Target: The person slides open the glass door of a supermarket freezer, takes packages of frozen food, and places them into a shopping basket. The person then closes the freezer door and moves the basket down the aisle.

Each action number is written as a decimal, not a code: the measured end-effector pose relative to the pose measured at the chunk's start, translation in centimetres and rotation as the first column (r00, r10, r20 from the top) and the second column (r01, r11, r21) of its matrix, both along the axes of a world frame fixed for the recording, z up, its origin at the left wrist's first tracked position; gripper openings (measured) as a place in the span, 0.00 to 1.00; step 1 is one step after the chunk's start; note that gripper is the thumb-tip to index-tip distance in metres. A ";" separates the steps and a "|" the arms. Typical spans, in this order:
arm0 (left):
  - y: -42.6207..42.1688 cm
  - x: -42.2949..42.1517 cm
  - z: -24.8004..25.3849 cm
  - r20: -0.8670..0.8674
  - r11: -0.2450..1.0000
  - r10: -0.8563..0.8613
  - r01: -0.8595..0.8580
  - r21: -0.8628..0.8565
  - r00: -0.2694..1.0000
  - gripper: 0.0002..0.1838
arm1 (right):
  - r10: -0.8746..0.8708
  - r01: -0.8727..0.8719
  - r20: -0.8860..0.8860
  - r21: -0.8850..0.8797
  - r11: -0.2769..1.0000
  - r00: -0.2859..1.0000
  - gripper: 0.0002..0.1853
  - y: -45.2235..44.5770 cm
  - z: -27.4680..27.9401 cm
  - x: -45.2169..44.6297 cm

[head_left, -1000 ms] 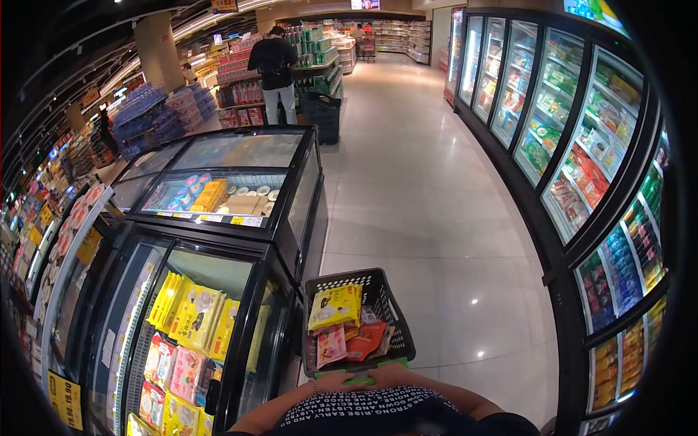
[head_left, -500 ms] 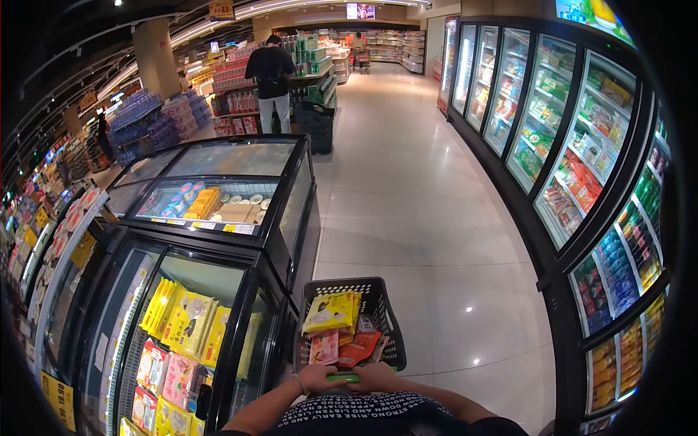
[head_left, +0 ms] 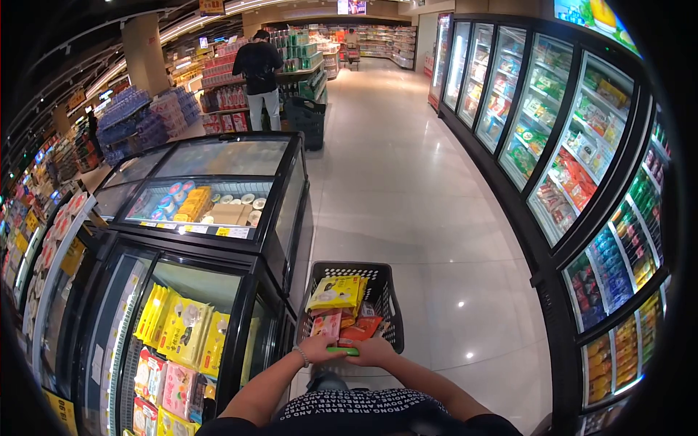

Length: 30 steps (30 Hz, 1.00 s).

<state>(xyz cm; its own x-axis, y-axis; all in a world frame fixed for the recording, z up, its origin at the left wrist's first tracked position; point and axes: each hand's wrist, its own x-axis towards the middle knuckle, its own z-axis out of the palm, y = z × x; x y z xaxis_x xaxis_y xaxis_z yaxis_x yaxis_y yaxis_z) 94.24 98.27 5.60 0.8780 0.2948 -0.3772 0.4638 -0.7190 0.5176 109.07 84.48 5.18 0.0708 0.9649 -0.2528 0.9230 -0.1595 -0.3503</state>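
Note:
My left hand point(head_left: 318, 349), with a bracelet at the wrist, is closed round the left part of a green handle point(head_left: 342, 351). On the right part of that handle my right hand point(head_left: 372, 352) is wrapped too. The handle belongs to a black shopping basket point(head_left: 397, 320) just beyond my hands. Inside the basket lie a yellow package point(head_left: 336, 292), a pink package point(head_left: 326, 325) and an orange-red package point(head_left: 360, 328). A glass-topped freezer point(head_left: 251, 269) stands close on the left, with yellow packages point(head_left: 185, 328) inside.
A second freezer point(head_left: 225, 156) adjoins it ahead. Tall glass-door fridges point(head_left: 542, 109) line the right side. A person point(head_left: 258, 73) in dark top and light trousers stands ahead left, beside a dark cart point(head_left: 305, 120). The tiled floor point(head_left: 414, 196) runs between.
My hands and the handle have moved forward, away from my body, and more of my forearms shows. The view has shifted slightly, and a lower leg now shows below the handle.

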 end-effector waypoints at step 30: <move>9.3 6.2 35.3 0.986 0.187 0.122 0.978 0.094 -0.118 0.29 | -0.206 0.209 0.111 -0.024 0.978 0.972 0.28 11.6 0.5 9.1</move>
